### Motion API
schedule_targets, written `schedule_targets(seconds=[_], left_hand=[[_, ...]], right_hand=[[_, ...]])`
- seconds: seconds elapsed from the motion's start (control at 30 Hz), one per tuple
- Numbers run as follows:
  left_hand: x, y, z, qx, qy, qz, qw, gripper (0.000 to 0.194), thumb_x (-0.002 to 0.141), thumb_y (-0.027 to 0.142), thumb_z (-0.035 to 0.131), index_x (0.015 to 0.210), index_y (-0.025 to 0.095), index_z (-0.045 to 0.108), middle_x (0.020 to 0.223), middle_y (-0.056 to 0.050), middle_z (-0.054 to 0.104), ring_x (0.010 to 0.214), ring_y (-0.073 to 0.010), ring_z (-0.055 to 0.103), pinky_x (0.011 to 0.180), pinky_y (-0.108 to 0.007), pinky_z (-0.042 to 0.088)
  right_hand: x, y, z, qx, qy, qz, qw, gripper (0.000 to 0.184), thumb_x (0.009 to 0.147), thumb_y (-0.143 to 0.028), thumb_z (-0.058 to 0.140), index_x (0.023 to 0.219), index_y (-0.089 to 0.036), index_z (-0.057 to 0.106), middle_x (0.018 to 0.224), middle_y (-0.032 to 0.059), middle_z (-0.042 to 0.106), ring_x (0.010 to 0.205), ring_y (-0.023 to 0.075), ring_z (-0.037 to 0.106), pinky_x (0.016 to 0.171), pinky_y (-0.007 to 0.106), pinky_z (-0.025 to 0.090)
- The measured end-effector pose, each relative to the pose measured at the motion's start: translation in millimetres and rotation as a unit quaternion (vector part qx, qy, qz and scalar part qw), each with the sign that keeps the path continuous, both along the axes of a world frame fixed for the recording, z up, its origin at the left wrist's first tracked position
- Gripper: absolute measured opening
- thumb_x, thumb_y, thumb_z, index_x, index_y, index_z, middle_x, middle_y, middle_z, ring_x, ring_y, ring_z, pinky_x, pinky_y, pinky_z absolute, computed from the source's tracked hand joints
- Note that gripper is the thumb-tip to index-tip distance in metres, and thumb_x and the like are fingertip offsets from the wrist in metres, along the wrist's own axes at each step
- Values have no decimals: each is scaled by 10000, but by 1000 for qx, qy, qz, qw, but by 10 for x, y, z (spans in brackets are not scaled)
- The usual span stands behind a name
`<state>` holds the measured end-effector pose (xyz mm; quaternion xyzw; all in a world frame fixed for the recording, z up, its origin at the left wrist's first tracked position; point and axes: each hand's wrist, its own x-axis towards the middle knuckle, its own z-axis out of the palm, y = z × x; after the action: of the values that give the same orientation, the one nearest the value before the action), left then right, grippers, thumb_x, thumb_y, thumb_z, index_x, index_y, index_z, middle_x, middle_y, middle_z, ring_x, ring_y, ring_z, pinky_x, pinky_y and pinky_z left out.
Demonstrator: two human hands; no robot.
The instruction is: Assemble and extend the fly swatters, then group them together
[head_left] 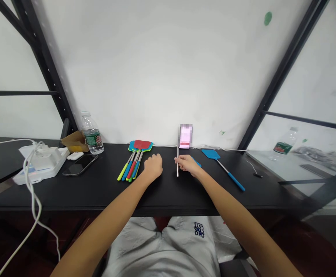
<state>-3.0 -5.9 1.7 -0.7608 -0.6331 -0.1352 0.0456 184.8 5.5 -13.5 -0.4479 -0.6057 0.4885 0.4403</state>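
Observation:
My right hand (186,163) pinches a thin silver metal rod (177,169), which points away from me over the black table. Behind that hand, a blue piece (197,163) is partly hidden. My left hand (153,166) is closed in a fist at the table, back of the hand upward, so its inside is hidden. Just left of it lies a bundle of several fly swatters (133,163) with yellow, blue, red and green handles; a red head (143,144) is on top. On the right lies a single blue fly swatter (228,174), apart from my hands.
A lit phone (186,136) leans on the white wall. Leftward are a water bottle (92,134), a dark phone (80,165), a white earbud case (75,156), a cardboard box (76,141) and a white power strip (42,163) with cables. A small black plug (258,175) lies at right.

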Motion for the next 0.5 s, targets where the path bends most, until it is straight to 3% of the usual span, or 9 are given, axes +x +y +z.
schedule_targets(seconds=[0.1,0.23,0.5], left_hand=[[22,32,-18,-5,-71,-105,992,275,782,119,499,1047,135,571,1065,-149,602,989,-249,599,815,-338,469],[57,108,-95,8,-175,-228,958,196,754,145,536,934,158,613,957,-81,621,900,-184,605,829,-291,473],[104,92,-127,-30,-295,-286,911,148,803,256,526,898,178,609,832,-24,656,741,-145,604,692,-262,481]], right_hand=[[19,16,39,14,25,-30,999,384,777,-517,646,663,-163,548,452,-62,361,371,43,276,359,186,169],[93,44,114,30,82,-83,993,381,774,-515,646,668,-168,533,432,-58,376,350,52,299,345,190,180],[199,38,230,33,111,-172,978,240,780,-368,624,689,-168,527,463,-22,481,347,67,361,336,199,206]])
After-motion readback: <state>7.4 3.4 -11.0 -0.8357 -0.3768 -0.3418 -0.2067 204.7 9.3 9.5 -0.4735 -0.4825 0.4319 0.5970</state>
